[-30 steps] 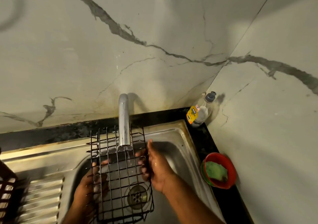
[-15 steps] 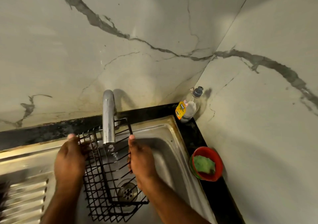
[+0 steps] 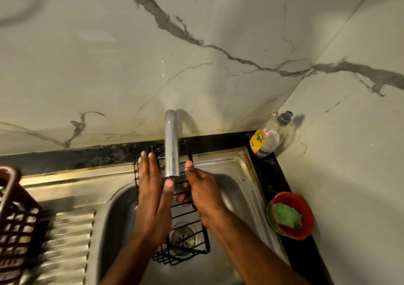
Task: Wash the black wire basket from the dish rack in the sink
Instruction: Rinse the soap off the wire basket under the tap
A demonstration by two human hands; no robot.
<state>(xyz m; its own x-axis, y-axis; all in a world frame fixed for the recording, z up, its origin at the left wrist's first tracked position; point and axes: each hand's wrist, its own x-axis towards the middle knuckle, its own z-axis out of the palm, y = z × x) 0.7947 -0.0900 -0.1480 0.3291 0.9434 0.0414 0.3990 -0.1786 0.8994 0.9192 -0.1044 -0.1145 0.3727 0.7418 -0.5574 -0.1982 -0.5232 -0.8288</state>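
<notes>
Progress: you have the basket [image 3: 185,217] off the rack [image 3: 13,214] and in the sink [image 3: 236,175], held between your hands right under the tap [image 3: 171,146]. So the fetching is done. By the look of it you are in the rinse-and-rub stage. Whether water is running I cannot tell; no clear stream shows below the spout. The green scrubber [image 3: 286,213] sits in the red bowl [image 3: 306,206], well off to the right of your right hand, so you have no scrub pad in hand. Whether soap has gone on I cannot tell. The soap bottle [image 3: 267,138] stands beyond and to the right of your right hand, in the corner. Left to do, as I judge it: finish rubbing the wires, rinse, set it back.

Left hand [image 3: 153,199]: flat, fingers straight and together, pointing away from you. It lies against the basket's left side, pressing or rubbing the wire. It grips nothing. Its thumb reaches toward the tap mouth.

Right hand [image 3: 201,194]: fingers curled round the basket's right edge, thumb up along the upright wire. This hand carries the basket.

Basket: tilted, far end up behind the tap, near end low over the drain [image 3: 183,236], just ahead of your wrists.

Rack: far to the left of your left hand, on the drainboard, blurred.
</notes>
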